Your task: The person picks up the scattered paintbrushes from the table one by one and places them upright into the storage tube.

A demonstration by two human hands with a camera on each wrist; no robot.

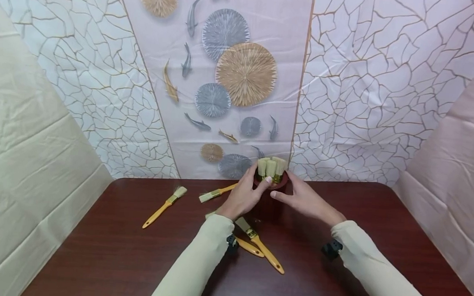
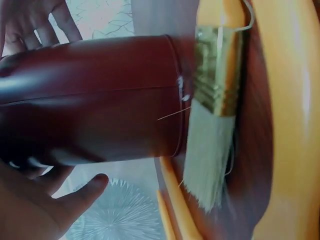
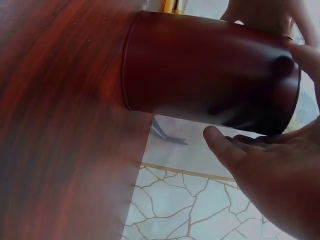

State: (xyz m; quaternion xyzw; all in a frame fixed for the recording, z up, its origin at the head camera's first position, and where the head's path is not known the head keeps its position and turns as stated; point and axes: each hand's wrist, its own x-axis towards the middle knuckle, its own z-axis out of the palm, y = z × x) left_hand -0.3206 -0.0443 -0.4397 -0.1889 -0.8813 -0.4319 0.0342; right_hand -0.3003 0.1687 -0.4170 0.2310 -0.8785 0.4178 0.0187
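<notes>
A dark red-brown cylindrical cup (image 2: 100,95) stands upright near the table's far edge. Several paintbrushes (image 1: 271,166) stand in it with their pale bristles up. My left hand (image 1: 243,195) holds the cup's left side near the top, its thumb at the rim in front of the bristles. From the other side my right hand (image 1: 309,200) holds it too, thumb across the front and fingers around the right side. In the right wrist view, one right fingertip (image 3: 215,137) extends downward beside the cup wall.
Loose yellow-handled paintbrushes lie on the dark wood table (image 1: 314,282): one at the left (image 1: 164,207), one left of the cup (image 1: 217,193), and one near the left wrist (image 1: 259,243) beside another handle (image 1: 250,247). Patterned cloth (image 1: 238,129) hangs behind the table.
</notes>
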